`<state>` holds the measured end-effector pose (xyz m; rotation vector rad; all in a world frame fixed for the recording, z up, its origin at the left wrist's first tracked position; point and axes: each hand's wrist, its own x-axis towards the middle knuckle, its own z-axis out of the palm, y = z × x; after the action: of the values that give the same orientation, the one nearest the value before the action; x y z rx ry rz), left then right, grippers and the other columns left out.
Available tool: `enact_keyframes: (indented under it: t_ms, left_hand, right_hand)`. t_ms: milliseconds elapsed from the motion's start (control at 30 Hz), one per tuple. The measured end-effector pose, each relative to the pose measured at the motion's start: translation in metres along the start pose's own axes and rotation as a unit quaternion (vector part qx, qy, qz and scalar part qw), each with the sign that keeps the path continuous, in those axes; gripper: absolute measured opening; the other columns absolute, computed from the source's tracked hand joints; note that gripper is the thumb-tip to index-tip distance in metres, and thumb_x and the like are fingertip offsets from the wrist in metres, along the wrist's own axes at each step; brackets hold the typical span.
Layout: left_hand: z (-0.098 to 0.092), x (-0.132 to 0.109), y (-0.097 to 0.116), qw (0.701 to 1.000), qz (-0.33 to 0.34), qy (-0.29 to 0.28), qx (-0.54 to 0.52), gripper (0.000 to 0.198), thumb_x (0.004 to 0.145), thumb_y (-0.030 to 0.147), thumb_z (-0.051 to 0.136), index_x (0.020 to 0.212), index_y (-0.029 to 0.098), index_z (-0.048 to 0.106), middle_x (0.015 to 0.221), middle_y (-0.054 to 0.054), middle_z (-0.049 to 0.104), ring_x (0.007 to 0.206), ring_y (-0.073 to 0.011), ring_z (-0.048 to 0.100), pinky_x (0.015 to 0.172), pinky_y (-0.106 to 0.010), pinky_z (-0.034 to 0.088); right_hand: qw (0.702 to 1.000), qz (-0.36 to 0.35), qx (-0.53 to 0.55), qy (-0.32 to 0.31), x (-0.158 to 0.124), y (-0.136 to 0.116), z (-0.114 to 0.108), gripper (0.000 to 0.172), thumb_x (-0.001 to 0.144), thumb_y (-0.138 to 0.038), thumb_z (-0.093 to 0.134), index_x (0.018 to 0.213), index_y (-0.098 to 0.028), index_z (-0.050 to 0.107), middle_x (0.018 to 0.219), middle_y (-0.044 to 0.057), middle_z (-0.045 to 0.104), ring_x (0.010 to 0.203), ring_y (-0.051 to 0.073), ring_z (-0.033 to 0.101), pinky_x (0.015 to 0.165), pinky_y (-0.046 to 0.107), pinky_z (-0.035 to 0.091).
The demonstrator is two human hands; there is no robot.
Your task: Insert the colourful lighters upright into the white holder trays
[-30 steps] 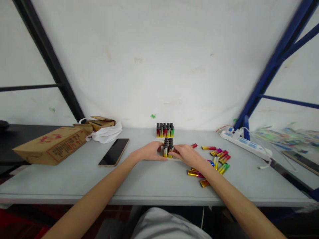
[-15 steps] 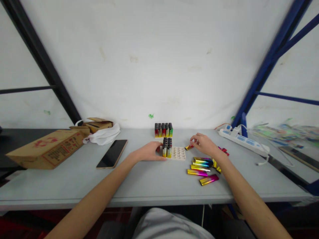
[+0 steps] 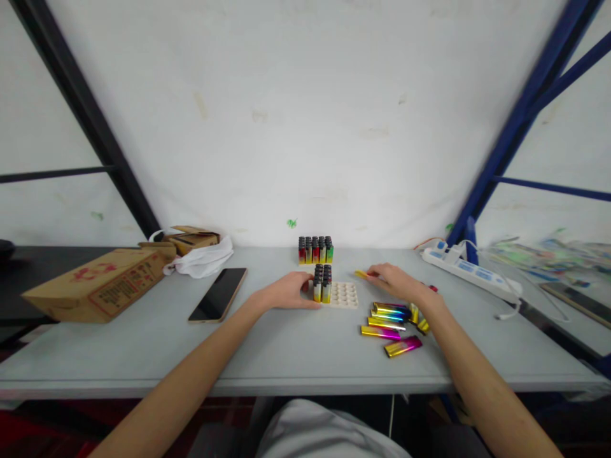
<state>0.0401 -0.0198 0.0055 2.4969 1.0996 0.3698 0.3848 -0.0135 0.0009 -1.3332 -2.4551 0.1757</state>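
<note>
A white tray [image 3: 344, 295] with round holes lies flat on the table. Two short rows of lighters [image 3: 322, 284] with black tops stand upright in its left end. My left hand [image 3: 289, 291] curves around that end, thumb along the near side and fingers behind the lighters, gripping the tray. Just right of the tray, my right hand [image 3: 390, 281] pinches a lighter with a yellow end [image 3: 361, 274], its other end hidden by the fingers. Loose shiny lighters [image 3: 386, 322] in yellow, pink and blue lie below that hand. Behind the tray stands a block of upright lighters [image 3: 316, 250].
A black phone [image 3: 218, 294] lies to the left, beside a cardboard box [image 3: 98, 284] and a white plastic bag [image 3: 203, 257]. At right sits a white power strip [image 3: 470, 273] with cables. A wall rises behind the table [image 3: 286, 356].
My right hand has lifted the lighter from the table and turned it, its yellow end now pointing left. My left hand stays at the tray. The view has shifted slightly.
</note>
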Motion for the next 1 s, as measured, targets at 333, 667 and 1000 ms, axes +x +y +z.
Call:
enact_keyframes:
  t_ms: [333,667,1000]
  left_hand:
    - [0.000,0.000,-0.001,1.000,0.006,-0.003,-0.010,0.062,0.073,0.062,0.076,0.111,0.014,0.067,0.095,-0.008,0.070,0.080,-0.0240,0.063,0.070,-0.030,0.046]
    - [-0.005,0.000,-0.004,0.998,0.034,-0.019,-0.049,0.057,0.076,0.056,0.076,0.116,0.015,0.068,0.102,-0.007,0.072,0.083,-0.0228,0.063,0.072,-0.029,0.048]
    - [-0.008,-0.001,-0.001,0.999,0.026,-0.020,-0.034,0.054,0.074,0.052,0.077,0.113,0.015,0.069,0.095,-0.006,0.071,0.078,-0.0211,0.062,0.069,-0.028,0.046]
  right_hand:
    - [0.957,0.048,0.163,0.234,0.011,-0.030,-0.007,0.045,0.092,-0.063,0.058,0.094,-0.019,0.068,0.065,0.000,0.060,0.062,0.016,0.050,0.062,0.028,0.042]
    - [0.851,0.010,0.519,0.082,0.045,-0.075,-0.004,0.043,0.092,-0.066,0.057,0.096,-0.024,0.050,0.060,-0.009,0.046,0.049,0.010,0.044,0.051,0.024,0.042]
    - [0.816,0.130,0.543,0.146,0.054,-0.082,0.030,0.060,0.092,-0.075,0.037,0.059,-0.024,0.034,0.049,-0.008,0.024,0.043,0.008,0.018,0.042,0.024,0.014]
